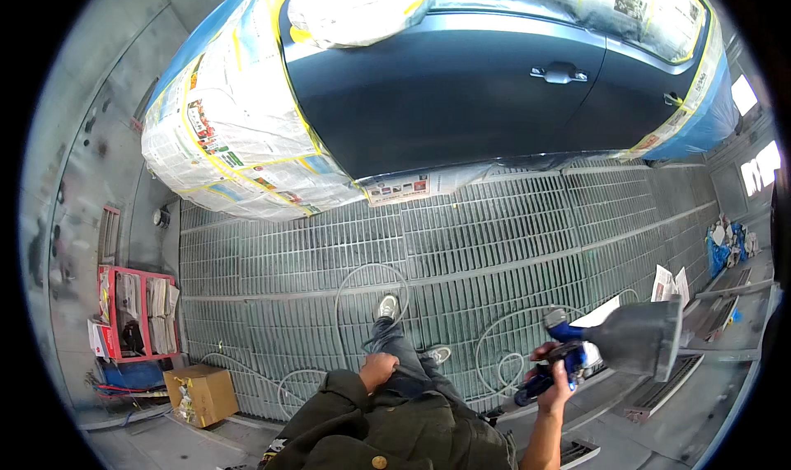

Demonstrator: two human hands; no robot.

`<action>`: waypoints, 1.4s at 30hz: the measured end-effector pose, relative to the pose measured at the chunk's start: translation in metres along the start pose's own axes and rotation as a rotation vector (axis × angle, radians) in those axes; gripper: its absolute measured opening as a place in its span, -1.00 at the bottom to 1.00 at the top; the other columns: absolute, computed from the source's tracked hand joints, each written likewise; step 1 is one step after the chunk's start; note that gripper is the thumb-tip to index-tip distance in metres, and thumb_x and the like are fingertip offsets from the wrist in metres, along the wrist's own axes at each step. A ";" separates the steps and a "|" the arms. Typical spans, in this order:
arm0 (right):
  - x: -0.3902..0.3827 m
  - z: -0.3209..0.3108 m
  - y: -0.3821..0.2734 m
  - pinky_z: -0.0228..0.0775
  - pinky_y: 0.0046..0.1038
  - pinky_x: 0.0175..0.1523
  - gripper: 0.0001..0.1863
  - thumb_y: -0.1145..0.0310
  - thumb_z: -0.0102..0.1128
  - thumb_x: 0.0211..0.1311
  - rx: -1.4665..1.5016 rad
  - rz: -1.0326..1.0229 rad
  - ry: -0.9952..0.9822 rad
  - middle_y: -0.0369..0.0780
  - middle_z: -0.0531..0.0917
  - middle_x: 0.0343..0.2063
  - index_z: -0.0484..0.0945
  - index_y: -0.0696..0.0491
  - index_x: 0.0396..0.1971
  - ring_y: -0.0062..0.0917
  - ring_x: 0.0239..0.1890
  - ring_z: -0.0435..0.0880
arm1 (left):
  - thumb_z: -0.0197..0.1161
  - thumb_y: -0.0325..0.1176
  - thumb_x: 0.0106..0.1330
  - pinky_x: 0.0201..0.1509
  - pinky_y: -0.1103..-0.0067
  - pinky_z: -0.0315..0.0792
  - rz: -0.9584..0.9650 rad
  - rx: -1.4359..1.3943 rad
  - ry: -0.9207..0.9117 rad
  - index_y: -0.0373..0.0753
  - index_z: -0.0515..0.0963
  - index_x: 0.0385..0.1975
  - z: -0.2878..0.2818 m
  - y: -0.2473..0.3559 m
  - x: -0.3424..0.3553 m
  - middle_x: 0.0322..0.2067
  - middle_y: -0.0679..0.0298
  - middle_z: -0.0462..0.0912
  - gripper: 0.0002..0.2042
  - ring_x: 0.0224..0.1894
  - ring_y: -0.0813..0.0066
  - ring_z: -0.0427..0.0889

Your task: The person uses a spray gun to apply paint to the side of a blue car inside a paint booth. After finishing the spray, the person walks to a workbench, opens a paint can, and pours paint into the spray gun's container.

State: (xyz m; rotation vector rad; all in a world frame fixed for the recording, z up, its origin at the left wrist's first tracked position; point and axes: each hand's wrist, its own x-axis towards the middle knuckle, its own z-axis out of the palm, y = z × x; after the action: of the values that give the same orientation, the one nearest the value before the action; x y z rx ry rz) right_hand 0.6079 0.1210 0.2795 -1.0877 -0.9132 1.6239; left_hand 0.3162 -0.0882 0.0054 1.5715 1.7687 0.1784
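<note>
My right hand, at the lower right, is wrapped around the grip of a blue spray gun. The gun's large grey cup points to the right, away from the car. My left hand is closed in front of my left thigh; its palm is hidden, so I cannot make out whether anything is in it. Across the grating stands a car with dark, dull door panels. Newspaper and yellow tape cover its front, mirror and windows. The door handle is left uncovered.
A pale hose loops over the slatted floor grating around my feet. At the left are a red rack of papers and a cardboard box. Crumpled blue and white sheeting lies at the far right.
</note>
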 end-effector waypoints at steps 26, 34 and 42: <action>0.099 -0.054 0.234 0.62 -0.45 -0.51 -0.41 0.06 0.18 0.13 0.076 0.267 0.123 -0.12 0.49 -0.29 0.35 0.25 -0.03 -0.46 -0.26 0.55 | 0.07 -0.25 0.37 -0.18 0.25 0.47 -0.379 -0.094 -0.383 -0.08 0.54 -0.02 0.087 -0.107 0.000 -0.16 0.22 0.60 -0.75 -0.19 0.16 0.57; 0.122 0.032 0.274 0.59 -0.44 -0.42 -0.50 0.18 0.27 0.03 0.038 0.411 0.029 -0.15 0.53 -0.27 0.44 0.21 -0.10 -0.42 -0.24 0.60 | -0.02 -0.25 0.43 -0.34 0.24 0.44 -0.386 -0.030 -0.385 -0.09 0.53 -0.04 0.079 -0.176 -0.001 -0.30 0.21 0.63 -0.76 -0.32 0.16 0.58; 0.102 0.042 0.280 0.51 -0.54 -0.32 -0.71 0.42 0.14 0.30 0.152 0.482 -0.217 -0.20 0.61 -0.17 0.49 0.18 -0.02 -0.58 -0.23 0.57 | 0.05 -0.19 0.31 -0.27 0.12 0.38 -0.053 -0.028 0.000 -0.27 0.50 -0.10 0.084 -0.161 -0.015 -0.42 -0.05 0.56 -0.69 -0.32 -0.16 0.52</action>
State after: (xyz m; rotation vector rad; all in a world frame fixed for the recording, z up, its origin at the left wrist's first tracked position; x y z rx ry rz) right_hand 0.4697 0.1391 0.0132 -1.0934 -0.6781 2.2050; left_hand 0.2382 -0.1698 -0.1371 1.5041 1.7982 0.1767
